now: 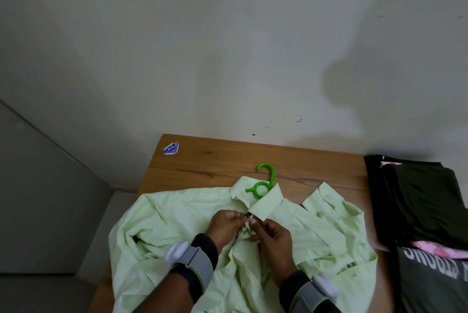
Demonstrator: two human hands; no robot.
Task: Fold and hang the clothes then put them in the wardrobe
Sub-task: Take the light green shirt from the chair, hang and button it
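Shirt (177, 214) on table (215, 160), clothes (417, 193) right

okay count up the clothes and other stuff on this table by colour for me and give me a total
Light green: 1, the pale green cotton button-up shirt both hands are pinching at the placket.
Bright green: 1, the plastic hanger inside its collar.
Black or dark: 2, a folded dark garment and a grey printed tee.
Pink: 1, a folded piece between them.
Total: 5

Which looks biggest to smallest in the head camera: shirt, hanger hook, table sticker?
1. shirt
2. hanger hook, only partly showing
3. sticker; it lies farther away, so these two are unsure.
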